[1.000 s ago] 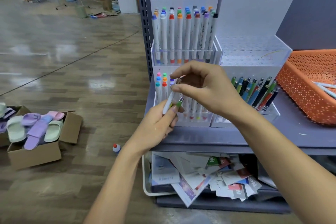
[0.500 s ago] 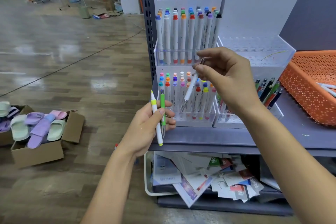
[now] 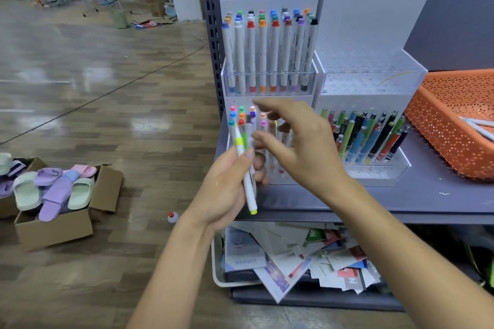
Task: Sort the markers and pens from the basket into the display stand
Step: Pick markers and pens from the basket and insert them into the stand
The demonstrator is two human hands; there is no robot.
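Observation:
My left hand (image 3: 230, 187) grips a white marker with a yellow cap (image 3: 247, 184) and a green pen behind it, both roughly upright, in front of the lowest tier of the clear display stand (image 3: 270, 77). My right hand (image 3: 299, 141) hovers just right of them, fingers spread and blurred, with nothing in it. The stand's tiers hold rows of white markers with coloured caps. A second clear stand (image 3: 371, 171) to the right holds several coloured pens (image 3: 369, 136). The orange basket (image 3: 441, 125) sits at the far right with a few white markers (image 3: 478, 125) inside.
The stands and basket rest on a grey shelf (image 3: 401, 200). Below it a white bin (image 3: 217, 270) holds papers and cards. On the wooden floor to the left are a cardboard box of slippers (image 3: 53, 203) and a small bottle (image 3: 172, 217).
My right hand has let go of the marker it held over the stand and dropped back toward my left hand, fingers now spread. My left hand still holds its marker and pen.

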